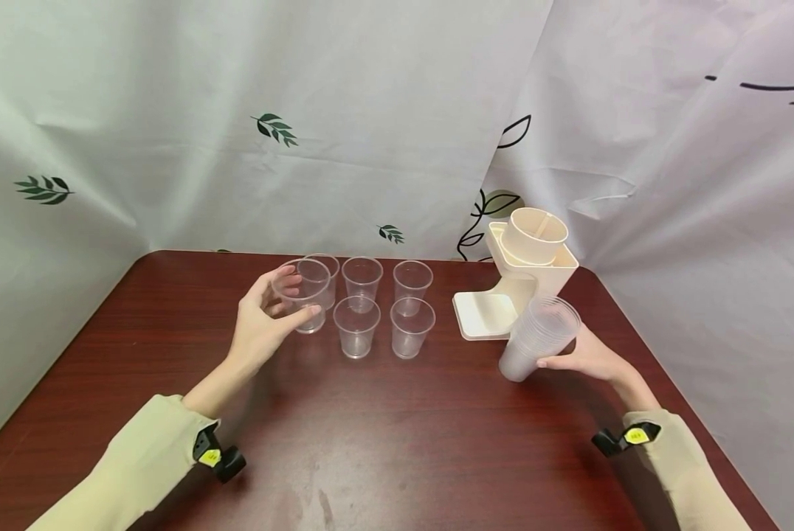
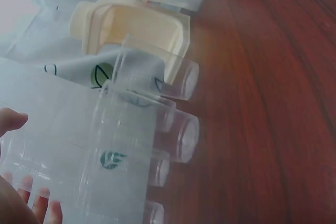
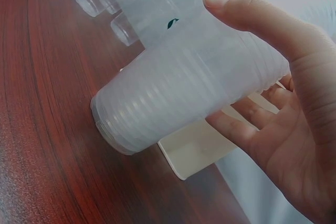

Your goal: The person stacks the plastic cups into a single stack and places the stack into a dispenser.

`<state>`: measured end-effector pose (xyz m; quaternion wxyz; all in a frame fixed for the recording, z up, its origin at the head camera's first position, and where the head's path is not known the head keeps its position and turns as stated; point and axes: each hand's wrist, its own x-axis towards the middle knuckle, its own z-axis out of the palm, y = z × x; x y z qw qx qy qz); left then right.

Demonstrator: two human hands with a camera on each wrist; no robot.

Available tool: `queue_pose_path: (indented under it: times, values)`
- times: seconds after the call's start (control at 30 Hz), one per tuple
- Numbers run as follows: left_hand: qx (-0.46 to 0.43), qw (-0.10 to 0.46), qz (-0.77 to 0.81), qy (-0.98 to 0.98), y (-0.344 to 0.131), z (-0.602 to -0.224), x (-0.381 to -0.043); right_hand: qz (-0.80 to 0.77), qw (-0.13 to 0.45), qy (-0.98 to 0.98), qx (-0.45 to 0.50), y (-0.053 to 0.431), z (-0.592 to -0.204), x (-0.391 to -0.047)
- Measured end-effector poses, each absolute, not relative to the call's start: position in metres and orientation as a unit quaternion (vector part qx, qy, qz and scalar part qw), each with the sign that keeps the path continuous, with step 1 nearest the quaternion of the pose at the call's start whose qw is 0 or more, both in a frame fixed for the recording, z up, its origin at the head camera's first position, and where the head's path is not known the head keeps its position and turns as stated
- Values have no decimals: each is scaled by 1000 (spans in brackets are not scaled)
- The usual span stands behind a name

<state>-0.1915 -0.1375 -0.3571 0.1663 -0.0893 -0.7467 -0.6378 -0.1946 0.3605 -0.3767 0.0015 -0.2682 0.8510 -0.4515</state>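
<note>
My left hand holds a clear plastic cup between thumb and fingers, at the left end of the front row of cups. The cup's rim stands higher than its neighbours', but whether its base touches the table I cannot tell. In my right hand is a tall nested stack of clear cups; it leans sideways, thumb on one side and fingers on the other. Two cups stand upright in front, and behind them are a back-left cup, a middle cup and a right cup.
A cream plastic stand with a round tube on top and a flat base plate is at the back right, just behind the stack. The dark red tabletop meets a white patterned curtain at its back edge.
</note>
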Motion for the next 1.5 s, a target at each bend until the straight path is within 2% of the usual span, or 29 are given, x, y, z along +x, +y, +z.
queue_pose_path:
  times: [0.63,1.5]
  values:
    - [-118,147,-642,-743,-99,-333,-199,-449,2,852,-270,359,-376,-194]
    - [-168,117,-663,-721,-43,-322,-204,-449,3,854,-261,360,-377,-195]
